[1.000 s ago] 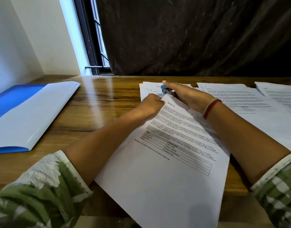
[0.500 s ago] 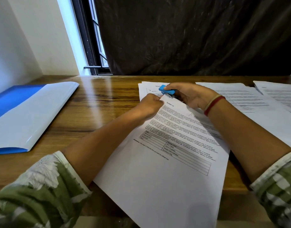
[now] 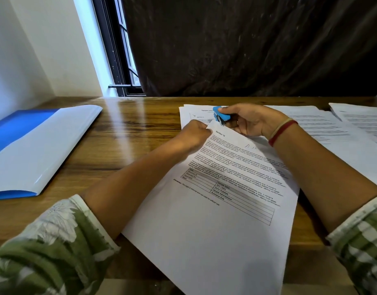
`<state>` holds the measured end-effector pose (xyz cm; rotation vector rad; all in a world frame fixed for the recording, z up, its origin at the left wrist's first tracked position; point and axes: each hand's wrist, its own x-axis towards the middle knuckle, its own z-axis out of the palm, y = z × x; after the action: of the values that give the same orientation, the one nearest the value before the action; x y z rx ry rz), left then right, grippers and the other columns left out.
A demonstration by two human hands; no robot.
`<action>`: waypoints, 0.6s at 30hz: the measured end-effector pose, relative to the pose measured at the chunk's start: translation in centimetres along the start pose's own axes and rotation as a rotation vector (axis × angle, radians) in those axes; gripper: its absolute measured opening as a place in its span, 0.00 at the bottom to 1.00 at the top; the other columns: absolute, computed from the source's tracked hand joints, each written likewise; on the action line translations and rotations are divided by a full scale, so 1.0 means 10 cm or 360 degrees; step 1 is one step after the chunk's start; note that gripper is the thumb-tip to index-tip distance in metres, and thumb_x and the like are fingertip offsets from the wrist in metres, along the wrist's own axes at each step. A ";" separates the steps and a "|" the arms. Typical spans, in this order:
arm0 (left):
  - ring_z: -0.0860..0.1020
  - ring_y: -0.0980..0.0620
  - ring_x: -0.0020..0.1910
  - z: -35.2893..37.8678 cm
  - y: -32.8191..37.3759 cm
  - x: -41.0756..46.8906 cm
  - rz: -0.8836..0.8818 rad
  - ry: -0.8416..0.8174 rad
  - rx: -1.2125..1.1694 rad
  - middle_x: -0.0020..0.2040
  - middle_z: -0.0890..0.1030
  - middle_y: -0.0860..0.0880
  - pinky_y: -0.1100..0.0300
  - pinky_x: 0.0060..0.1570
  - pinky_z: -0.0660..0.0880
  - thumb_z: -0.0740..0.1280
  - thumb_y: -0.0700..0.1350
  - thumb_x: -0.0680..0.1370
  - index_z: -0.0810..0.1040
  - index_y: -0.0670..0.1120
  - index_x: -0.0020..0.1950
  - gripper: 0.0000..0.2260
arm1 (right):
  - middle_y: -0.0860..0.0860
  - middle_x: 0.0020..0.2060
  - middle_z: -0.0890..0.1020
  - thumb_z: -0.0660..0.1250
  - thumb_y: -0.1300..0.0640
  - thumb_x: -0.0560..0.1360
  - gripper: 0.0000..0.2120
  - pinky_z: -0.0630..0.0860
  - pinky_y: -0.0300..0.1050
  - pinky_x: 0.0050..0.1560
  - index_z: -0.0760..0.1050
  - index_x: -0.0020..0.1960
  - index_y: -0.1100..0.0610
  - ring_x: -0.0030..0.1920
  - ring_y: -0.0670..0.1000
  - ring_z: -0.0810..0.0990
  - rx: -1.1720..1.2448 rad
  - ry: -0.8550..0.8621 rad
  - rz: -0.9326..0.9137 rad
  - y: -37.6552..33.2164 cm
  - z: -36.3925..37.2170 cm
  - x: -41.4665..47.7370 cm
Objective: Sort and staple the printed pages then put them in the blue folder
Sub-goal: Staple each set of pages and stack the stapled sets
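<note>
A set of printed pages (image 3: 221, 205) headed "Section 10" lies slanted on the wooden table (image 3: 128, 133) and hangs over its near edge. My left hand (image 3: 191, 134) pinches the set's top left corner. My right hand (image 3: 250, 122) grips a small blue stapler (image 3: 220, 116) lifted just above that corner, its metal jaw pointing down at the paper. The blue folder (image 3: 34, 145) lies open at the left, its white inside facing up.
More printed pages lie under my hands (image 3: 191, 116) and in two stacks at the right (image 3: 323, 126) (image 3: 362, 118). A dark curtain (image 3: 247, 45) hangs behind the table, beside a window frame (image 3: 117, 60). Bare wood shows between the folder and the pages.
My right hand went from pressing flat on the stapler to curling round it and lifting it off the corner. My left hand stayed on the corner.
</note>
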<state>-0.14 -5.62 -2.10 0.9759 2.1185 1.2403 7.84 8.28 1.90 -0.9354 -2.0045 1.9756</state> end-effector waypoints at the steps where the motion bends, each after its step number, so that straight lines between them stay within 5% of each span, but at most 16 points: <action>1: 0.81 0.50 0.53 0.00 0.01 -0.01 0.0004 0.0000 -0.0007 0.54 0.83 0.47 0.48 0.59 0.75 0.60 0.44 0.82 0.80 0.41 0.56 0.11 | 0.50 0.38 0.81 0.68 0.53 0.76 0.10 0.75 0.32 0.36 0.77 0.53 0.59 0.31 0.43 0.75 0.0006 -0.0007 0.0000 0.00 0.00 0.00; 4: 0.81 0.48 0.55 0.00 0.00 0.00 -0.0004 0.0002 0.0009 0.55 0.83 0.45 0.47 0.59 0.75 0.60 0.44 0.81 0.79 0.41 0.57 0.11 | 0.50 0.36 0.81 0.68 0.51 0.76 0.12 0.73 0.32 0.32 0.77 0.54 0.58 0.29 0.43 0.74 -0.0041 -0.0013 0.0006 0.01 0.01 -0.02; 8: 0.80 0.45 0.56 -0.01 -0.01 0.00 0.0000 -0.0005 -0.0010 0.56 0.82 0.43 0.51 0.51 0.76 0.60 0.44 0.81 0.79 0.39 0.59 0.13 | 0.52 0.44 0.80 0.70 0.48 0.74 0.16 0.74 0.37 0.38 0.78 0.56 0.58 0.37 0.47 0.75 -0.0091 0.0019 -0.0011 0.02 0.00 -0.01; 11: 0.81 0.54 0.47 -0.03 0.01 -0.04 0.0033 -0.0033 -0.0094 0.54 0.83 0.48 0.61 0.47 0.77 0.58 0.42 0.82 0.79 0.39 0.59 0.12 | 0.52 0.48 0.81 0.71 0.47 0.72 0.20 0.74 0.38 0.39 0.78 0.58 0.58 0.41 0.48 0.76 -0.0039 0.0033 -0.0008 0.01 -0.01 -0.01; 18: 0.81 0.51 0.53 -0.01 0.00 -0.05 0.0060 -0.0060 -0.0132 0.57 0.82 0.47 0.58 0.52 0.76 0.58 0.41 0.82 0.79 0.40 0.61 0.13 | 0.51 0.38 0.81 0.73 0.51 0.72 0.09 0.74 0.34 0.28 0.79 0.47 0.55 0.30 0.44 0.77 0.0127 0.0086 -0.0044 0.02 0.02 -0.02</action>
<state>0.07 -6.05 -1.97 0.9994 2.0120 1.3070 7.95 7.93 1.80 -0.9275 -1.8850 1.9785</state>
